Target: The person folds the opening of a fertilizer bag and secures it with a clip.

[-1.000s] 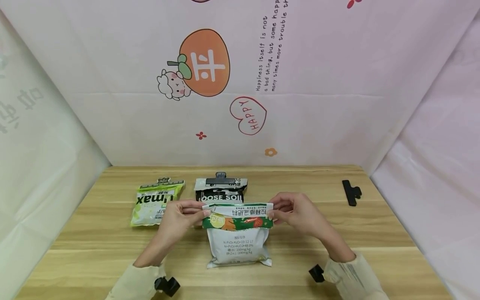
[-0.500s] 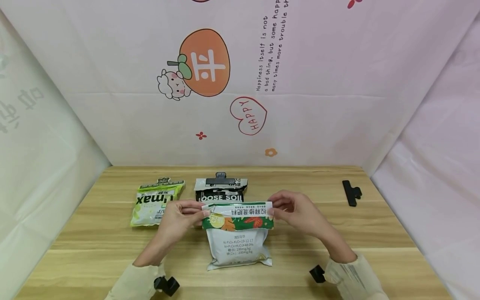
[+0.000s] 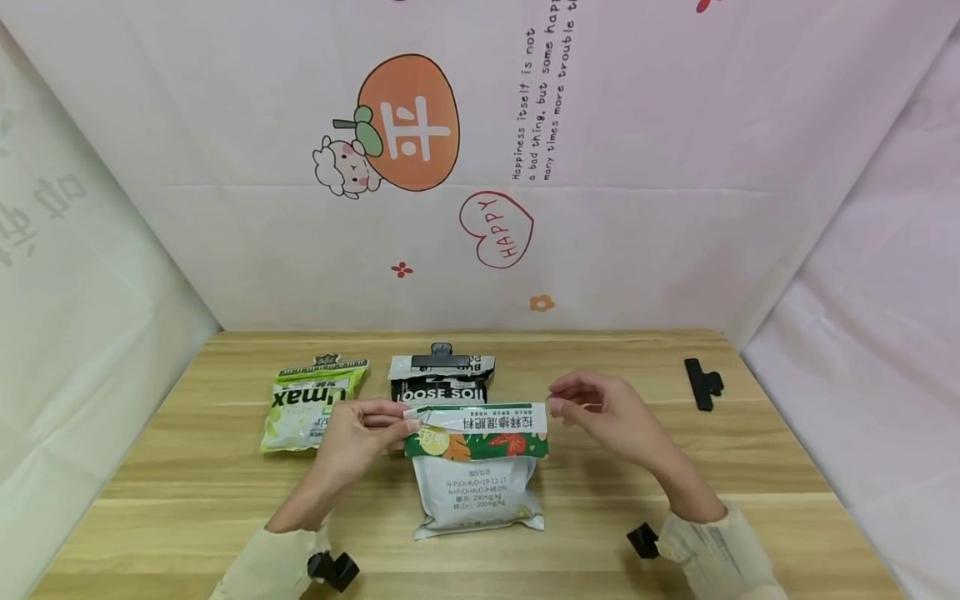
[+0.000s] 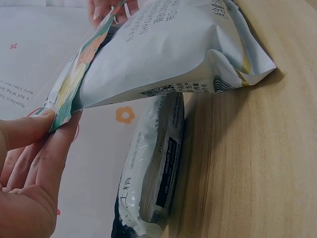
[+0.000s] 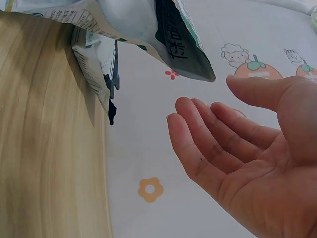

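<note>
A white fertilizer bag [image 3: 476,492] stands on the table in front of me, its green-and-white printed top folded over. My left hand [image 3: 358,442] pinches the left end of that fold between thumb and fingers; the left wrist view shows the same grip on the bag [image 4: 163,49]. Just off the fold's right end is my right hand [image 3: 611,417], its fingers relaxed. In the right wrist view a gap shows between the right hand [image 5: 233,148] and the corner of the bag [image 5: 185,44].
Behind the bag lies a black-and-white soil bag [image 3: 442,390] with a black clip [image 3: 442,357] on its top. A green bag [image 3: 307,412], also clipped, lies at the left. A loose black clip [image 3: 703,385] rests at the far right of the wooden table [image 3: 637,533].
My right hand has let go of the fold's right end and moved slightly right and away. The left hand keeps its pinch, and the bag stays in place.
</note>
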### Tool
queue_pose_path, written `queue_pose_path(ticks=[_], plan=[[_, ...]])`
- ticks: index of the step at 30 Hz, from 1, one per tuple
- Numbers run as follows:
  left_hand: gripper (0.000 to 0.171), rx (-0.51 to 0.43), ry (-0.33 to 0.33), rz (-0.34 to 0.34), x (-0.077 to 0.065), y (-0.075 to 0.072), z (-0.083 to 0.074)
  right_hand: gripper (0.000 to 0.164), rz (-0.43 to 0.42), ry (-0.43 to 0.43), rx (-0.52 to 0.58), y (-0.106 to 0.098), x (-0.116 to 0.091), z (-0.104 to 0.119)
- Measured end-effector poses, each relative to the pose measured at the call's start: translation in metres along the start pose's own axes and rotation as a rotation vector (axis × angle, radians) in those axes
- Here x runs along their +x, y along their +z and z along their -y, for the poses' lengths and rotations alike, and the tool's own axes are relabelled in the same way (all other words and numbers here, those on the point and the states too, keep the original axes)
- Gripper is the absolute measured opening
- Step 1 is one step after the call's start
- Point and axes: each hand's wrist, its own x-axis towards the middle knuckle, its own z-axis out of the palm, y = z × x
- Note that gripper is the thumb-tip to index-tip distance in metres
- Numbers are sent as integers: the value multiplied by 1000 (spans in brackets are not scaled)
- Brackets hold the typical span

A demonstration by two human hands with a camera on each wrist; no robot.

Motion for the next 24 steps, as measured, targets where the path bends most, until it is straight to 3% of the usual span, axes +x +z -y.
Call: queue_pose_path(ticks=[18,24], plan=[[30,14,-11,8,0,-2,1,29,-96,26,-36,-30,-7,-5],[29,18,-4,8,0,-2,1,26,-189,-16,-68,-53,-15,-7]])
